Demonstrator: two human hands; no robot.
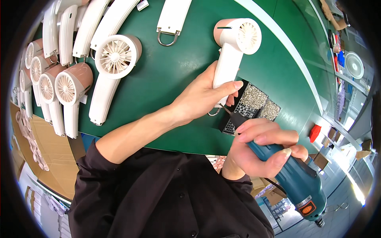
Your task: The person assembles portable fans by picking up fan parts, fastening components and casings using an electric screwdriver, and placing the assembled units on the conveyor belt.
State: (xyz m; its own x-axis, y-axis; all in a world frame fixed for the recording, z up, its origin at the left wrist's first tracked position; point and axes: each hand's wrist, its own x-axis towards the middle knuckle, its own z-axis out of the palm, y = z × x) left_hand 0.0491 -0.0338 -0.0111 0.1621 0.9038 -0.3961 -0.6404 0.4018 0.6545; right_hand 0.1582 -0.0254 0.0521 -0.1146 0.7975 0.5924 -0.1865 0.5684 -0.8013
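My left hand (202,93) is closed round the white handle of a handheld fan (229,65), whose pink and white round head points up and to the right. A metal loop hangs at the handle's lower end. In my right hand (264,146) is a teal electric screwdriver (295,180), its body slanting down to the right. The screwdriver's thin bit reaches the lower end of the fan handle; whether it touches a screw is too small to tell. Just beyond the bit stands a black screw tray (243,109) with small silver screws, partly covered by the screwdriver's nose.
Several more handheld fans (115,57) lie on the green table (178,67) at the left and far left. Another white handle (173,18) with a metal loop lies at the far edge. A white strip (285,37) curves along the right side. Cardboard (49,150) stands below left.
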